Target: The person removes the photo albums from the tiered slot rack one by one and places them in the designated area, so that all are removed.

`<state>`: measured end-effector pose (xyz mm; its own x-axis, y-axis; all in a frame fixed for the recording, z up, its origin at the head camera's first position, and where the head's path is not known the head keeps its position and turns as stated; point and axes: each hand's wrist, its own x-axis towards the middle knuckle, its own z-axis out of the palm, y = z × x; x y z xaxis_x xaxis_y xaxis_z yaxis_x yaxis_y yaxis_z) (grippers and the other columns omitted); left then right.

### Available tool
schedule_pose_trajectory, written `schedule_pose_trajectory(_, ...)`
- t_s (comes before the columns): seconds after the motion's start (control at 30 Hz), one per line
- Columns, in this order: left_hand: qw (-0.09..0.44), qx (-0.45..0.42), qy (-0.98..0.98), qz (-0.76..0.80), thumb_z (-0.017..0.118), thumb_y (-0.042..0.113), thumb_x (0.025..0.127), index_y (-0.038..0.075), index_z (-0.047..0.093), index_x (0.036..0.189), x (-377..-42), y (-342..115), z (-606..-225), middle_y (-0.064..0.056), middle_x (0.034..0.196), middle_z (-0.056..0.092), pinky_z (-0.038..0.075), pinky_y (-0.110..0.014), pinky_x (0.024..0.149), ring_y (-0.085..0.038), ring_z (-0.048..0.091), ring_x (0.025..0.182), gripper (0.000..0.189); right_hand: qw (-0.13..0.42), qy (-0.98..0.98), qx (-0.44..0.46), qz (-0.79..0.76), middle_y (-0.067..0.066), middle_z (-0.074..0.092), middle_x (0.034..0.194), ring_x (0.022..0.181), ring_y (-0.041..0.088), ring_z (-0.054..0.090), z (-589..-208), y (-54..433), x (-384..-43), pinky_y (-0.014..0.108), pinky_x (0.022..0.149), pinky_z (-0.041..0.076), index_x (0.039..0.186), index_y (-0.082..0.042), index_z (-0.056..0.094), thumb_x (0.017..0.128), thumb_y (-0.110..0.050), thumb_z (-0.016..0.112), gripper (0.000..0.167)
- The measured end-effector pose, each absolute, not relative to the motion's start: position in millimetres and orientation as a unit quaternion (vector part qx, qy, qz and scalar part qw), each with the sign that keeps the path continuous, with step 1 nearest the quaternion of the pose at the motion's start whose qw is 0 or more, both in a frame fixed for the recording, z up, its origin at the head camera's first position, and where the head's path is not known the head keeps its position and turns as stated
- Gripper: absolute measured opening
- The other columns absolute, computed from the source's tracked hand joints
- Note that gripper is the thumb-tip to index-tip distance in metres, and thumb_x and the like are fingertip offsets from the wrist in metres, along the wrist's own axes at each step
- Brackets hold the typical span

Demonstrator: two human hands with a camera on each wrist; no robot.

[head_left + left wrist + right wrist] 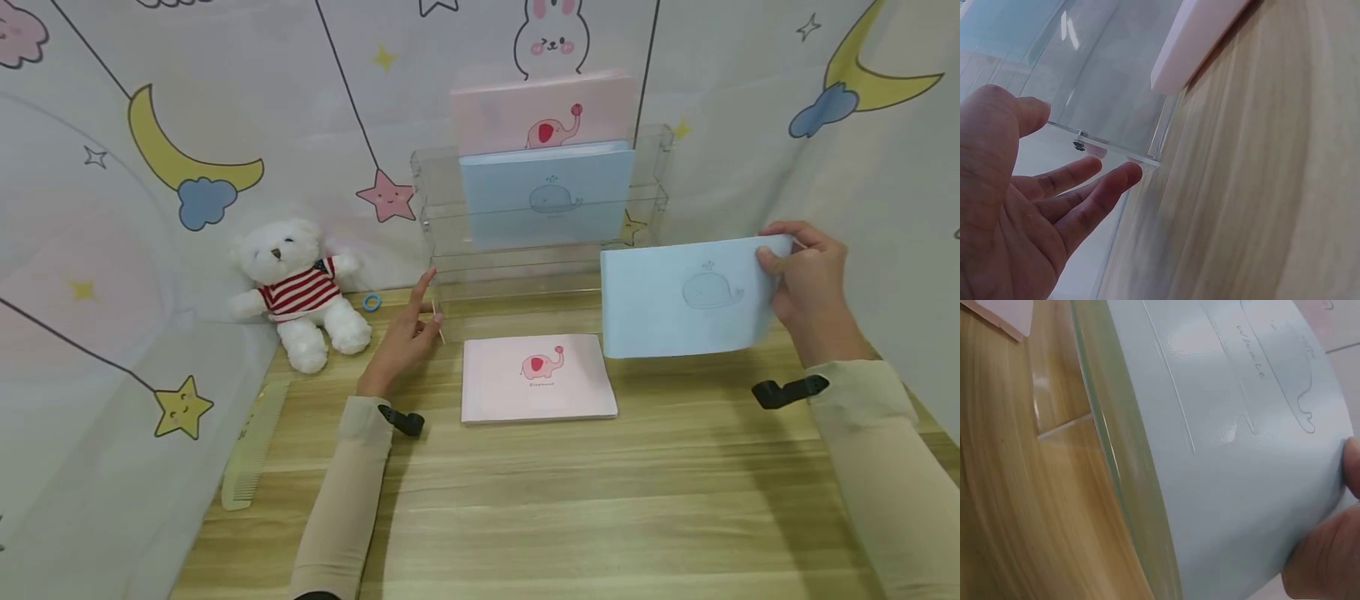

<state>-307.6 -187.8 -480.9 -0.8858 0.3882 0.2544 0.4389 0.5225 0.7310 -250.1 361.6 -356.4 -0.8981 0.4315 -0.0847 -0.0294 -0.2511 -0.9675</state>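
My right hand pinches the right end of a blue booklet with a whale drawn on its cover, thumb in front. It hangs in front of the clear acrylic rack's right side, and in the right wrist view its cover bows. At the left, my left hand touches the side edge of the clear rack. The fingers lie fairly straight against the panel's edge in the left wrist view. Between the hands, a pink elephant booklet lies flat on the table before the rack.
In the rack stand another blue whale booklet and, behind it, a pink elephant one. A white teddy bear in a striped shirt sits left, beside a blue ring. A pale comb lies at the table's left edge.
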Motion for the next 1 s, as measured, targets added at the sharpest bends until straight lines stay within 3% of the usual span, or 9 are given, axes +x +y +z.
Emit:
schedule_pose_trajectory(0.1, 0.028, -0.234, -0.874, -0.425, 0.052, 0.027, 0.113, 0.049, 0.005, 0.171, -307.5, -187.7, -481.0, -0.028, 0.144, 0.065, 0.059, -0.059, 0.095, -0.038, 0.08, 0.096, 0.078, 0.131, -0.599, -0.178, 0.769, -0.01, 0.053, 0.137, 0.132, 0.017, 0.047, -364.1, 366.9, -246.4, 0.018, 0.079, 0.054, 0.108, -0.016, 0.082, 0.099, 0.002, 0.07, 0.024)
schedule_pose_trajectory(0.17, 0.027, -0.232, -0.875, -0.425, 0.052, 0.027, 0.113, 0.049, 0.005, 0.171, -307.8, -187.8, -480.8, -0.027, 0.144, 0.065, 0.058, -0.059, 0.095, -0.038, 0.08, 0.096, 0.078, 0.12, -0.599, -0.187, 0.769, -0.011, 0.053, 0.135, 0.127, 0.017, 0.048, -367.8, 369.6, -244.8, 0.018, 0.074, 0.054, 0.105, -0.018, 0.082, 0.097, 0.002, 0.071, 0.024)
schedule_pose_trajectory(0.3, 0.03, -0.236, -0.875, -0.421, 0.052, 0.026, 0.113, 0.045, 0.006, 0.172, -308.4, -187.2, -481.7, -0.028, 0.144, 0.065, 0.058, -0.06, 0.094, -0.039, 0.08, 0.096, 0.078, 0.104, -0.604, -0.207, 0.762, -0.013, 0.052, 0.131, 0.123, 0.014, 0.046, -375.3, 374.4, -241.9, 0.017, 0.074, 0.052, 0.101, -0.022, 0.083, 0.095, 0.002, 0.074, 0.026)
schedule_pose_trajectory(0.57, 0.025, -0.229, -0.876, -0.423, 0.053, 0.028, 0.113, 0.05, 0.005, 0.171, -309.8, -186.8, -482.6, -0.027, 0.144, 0.064, 0.059, -0.058, 0.094, -0.038, 0.08, 0.097, 0.078, 0.077, -0.619, -0.206, 0.754, -0.014, 0.053, 0.116, 0.106, 0.007, 0.045, -394.5, 381.9, -235.9, 0.014, 0.074, 0.05, 0.097, -0.022, 0.083, 0.098, 0.007, 0.069, 0.032)
schedule_pose_trajectory(0.83, 0.028, -0.226, -0.876, -0.426, 0.053, 0.027, 0.113, 0.051, 0.005, 0.171, -308.6, -186.8, -481.2, -0.027, 0.143, 0.065, 0.06, -0.057, 0.092, -0.038, 0.08, 0.095, 0.078, 0.031, -0.672, -0.24, 0.7, -0.017, 0.051, 0.116, 0.103, 0.009, 0.048, -404.3, 388.7, -229.5, 0.016, 0.076, 0.047, 0.11, -0.033, 0.078, 0.102, -0.005, 0.069, 0.03)
schedule_pose_trajectory(1.0, 0.028, -0.225, -0.879, -0.42, 0.052, 0.028, 0.114, 0.05, 0.005, 0.171, -308.4, -186.6, -481.1, -0.027, 0.143, 0.065, 0.06, -0.057, 0.091, -0.038, 0.08, 0.096, 0.078, 0.002, -0.689, -0.248, 0.681, -0.018, 0.055, 0.112, 0.097, 0.007, 0.053, -408.4, 392.5, -227.0, 0.019, 0.075, 0.048, 0.108, -0.035, 0.078, 0.102, -0.007, 0.07, 0.03)
